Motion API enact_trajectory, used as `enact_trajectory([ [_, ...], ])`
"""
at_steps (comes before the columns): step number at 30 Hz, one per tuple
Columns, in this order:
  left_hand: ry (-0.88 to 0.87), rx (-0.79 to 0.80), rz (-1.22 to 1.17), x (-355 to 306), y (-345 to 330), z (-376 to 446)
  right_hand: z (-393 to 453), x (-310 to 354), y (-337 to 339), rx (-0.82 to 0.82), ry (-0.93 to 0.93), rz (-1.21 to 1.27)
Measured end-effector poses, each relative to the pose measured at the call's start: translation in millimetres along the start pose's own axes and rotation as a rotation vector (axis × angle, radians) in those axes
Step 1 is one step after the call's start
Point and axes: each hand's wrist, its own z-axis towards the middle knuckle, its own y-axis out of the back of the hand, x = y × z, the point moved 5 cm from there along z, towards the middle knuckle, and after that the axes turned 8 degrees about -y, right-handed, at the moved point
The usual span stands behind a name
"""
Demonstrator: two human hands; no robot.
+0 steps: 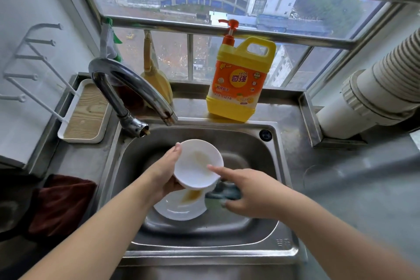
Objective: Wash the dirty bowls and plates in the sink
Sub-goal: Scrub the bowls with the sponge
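My left hand (167,171) grips a white bowl (195,163) by its left rim, tilted over the steel sink (254,232). A brown smear marks the bowl's inside. My right hand (247,191) holds a dark blue-green sponge (223,193) just below the bowl's right edge, with its forefinger stretched out onto the bowl's rim. Under the bowl a white plate (177,208) with a brown sauce stain lies on the sink floor.
A curved steel tap (127,88) arches over the sink's back left. A yellow dish-soap pump bottle (238,79) stands on the ledge behind. A white tray (84,113) sits left of the tap, a dark red cloth (61,202) lies on the left counter, and a white duct (372,91) is at right.
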Motion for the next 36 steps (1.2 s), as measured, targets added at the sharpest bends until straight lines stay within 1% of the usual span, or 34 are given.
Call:
enact_trajectory([
  [2,0.01,0.078,0.035,1,-6,-4,6,4,1,-0.072,0.0,-0.017],
  [3,-0.019,0.1,0.076,0,-6,-5,9,4,1,-0.083,-0.019,-0.019],
  [4,-0.086,0.101,0.165,-2,-3,-5,10,2,1,-0.081,-0.042,-0.006],
  [5,-0.202,0.09,0.316,-7,1,-6,11,0,1,-0.076,-0.068,0.022],
  [6,-0.36,0.078,0.528,-13,5,-7,12,-3,2,-0.069,-0.097,0.055],
  [8,-0.745,0.109,0.985,-24,2,-16,14,-9,4,-0.051,-0.147,0.101],
  [9,-0.926,0.162,1.16,-24,-3,-22,15,-11,6,-0.043,-0.165,0.119],
  [10,-1.077,0.219,1.279,-22,-9,-25,16,-13,8,-0.037,-0.177,0.14],
  [11,-1.174,0.27,1.342,-18,-13,-27,16,-15,10,-0.033,-0.184,0.163],
  [12,-1.204,0.309,1.338,-15,-15,-27,16,-16,12,-0.026,-0.186,0.186],
  [13,-1.195,0.329,1.29,-16,-17,-26,16,-15,12,-0.019,-0.182,0.199],
  [15,-1.108,0.31,1.154,-22,-17,-22,16,-15,12,-0.008,-0.168,0.227],
  [17,-0.936,0.268,0.965,-24,-14,-17,15,-19,7,0.038,-0.175,0.379],
  [19,-0.731,0.227,0.728,-25,-11,-17,13,-25,5,0.067,-0.157,0.616],
  [20,-0.639,0.197,0.586,-25,-9,-18,11,-27,8,0.037,-0.128,0.695],
  [22,-0.509,0.133,0.337,-24,-4,-19,6,-33,18,-0.101,-0.078,0.812],
  [23,-0.477,0.101,0.274,-24,-2,-19,4,-36,22,-0.189,-0.075,0.833],
  [25,-0.44,0.055,0.208,-24,-5,-22,5,-36,26,-0.322,-0.088,0.757],
  [28,-0.4,0.027,0.093,-24,-21,-27,16,-12,10,-0.386,-0.084,0.485],
  [30,-0.394,0.043,0.045,-22,-32,-31,22,7,-1,-0.461,-0.09,0.404],
  [32,-0.404,0.064,0.023,-22,-39,-34,27,11,1,-0.557,-0.1,0.366],
  [33,-0.408,0.064,0.006,-23,-40,-36,32,4,6,-0.586,-0.125,0.393],
  [36,-0.436,0.017,-0.056,-26,-40,-40,42,-19,12,-0.616,-0.222,0.675],
])
